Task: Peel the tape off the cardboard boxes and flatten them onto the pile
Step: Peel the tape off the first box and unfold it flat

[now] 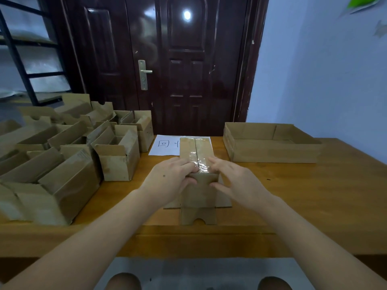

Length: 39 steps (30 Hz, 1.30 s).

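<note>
Wooden table (314, 195) before a dark door (167, 59), boxes ranged across it.
From my remote seat: opened boxes (62, 160) crowd the left; my left hand (169, 178) grips the taped box (198, 164) at centre, fingers curled round its near end; my right hand (236, 181) touches the clear tape (202, 166), fingers loosely spread; a shallow tray box (270, 151) sits right.

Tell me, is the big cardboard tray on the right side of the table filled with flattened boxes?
No, the cardboard tray shows only its bare inner floor, with no flattened boxes in it.
</note>
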### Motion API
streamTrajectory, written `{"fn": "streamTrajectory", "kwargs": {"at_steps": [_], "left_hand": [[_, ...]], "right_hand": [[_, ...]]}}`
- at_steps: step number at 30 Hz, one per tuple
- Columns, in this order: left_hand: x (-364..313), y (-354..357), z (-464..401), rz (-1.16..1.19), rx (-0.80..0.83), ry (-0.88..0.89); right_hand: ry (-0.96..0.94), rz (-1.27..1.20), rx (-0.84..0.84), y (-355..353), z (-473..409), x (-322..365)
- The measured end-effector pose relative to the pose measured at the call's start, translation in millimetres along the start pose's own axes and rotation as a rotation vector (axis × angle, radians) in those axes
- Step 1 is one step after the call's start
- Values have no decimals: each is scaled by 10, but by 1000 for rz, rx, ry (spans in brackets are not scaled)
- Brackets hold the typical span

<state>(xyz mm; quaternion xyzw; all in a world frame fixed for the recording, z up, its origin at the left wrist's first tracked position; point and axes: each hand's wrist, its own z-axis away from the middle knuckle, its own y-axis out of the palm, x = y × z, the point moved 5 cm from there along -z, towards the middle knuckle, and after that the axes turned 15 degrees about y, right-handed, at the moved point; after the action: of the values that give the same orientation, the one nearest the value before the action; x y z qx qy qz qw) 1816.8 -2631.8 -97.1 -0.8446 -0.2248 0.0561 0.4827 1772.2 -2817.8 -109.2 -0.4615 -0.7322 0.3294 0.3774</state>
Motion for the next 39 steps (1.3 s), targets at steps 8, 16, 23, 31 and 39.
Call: {"fn": "streamTrajectory", "kwargs": {"at_steps": [8, 16, 23, 31, 39], "left_hand": [[-9, -39, -11, 13, 2, -26], [-13, -33, -17, 22, 8, -37], [-51, -28, -31, -17, 22, -49], [-251, 68, -162, -141, -29, -46], [-319, 217, -221, -140, -82, -9]], "right_hand": [[-254, 159, -139, -44, 114, 135], [-191, 194, -169, -15, 144, 243], [-61, 170, -185, 5, 116, 312], [-53, 174, -205, -38, 41, 269], [-65, 20, -96, -18, 62, 141]]}}
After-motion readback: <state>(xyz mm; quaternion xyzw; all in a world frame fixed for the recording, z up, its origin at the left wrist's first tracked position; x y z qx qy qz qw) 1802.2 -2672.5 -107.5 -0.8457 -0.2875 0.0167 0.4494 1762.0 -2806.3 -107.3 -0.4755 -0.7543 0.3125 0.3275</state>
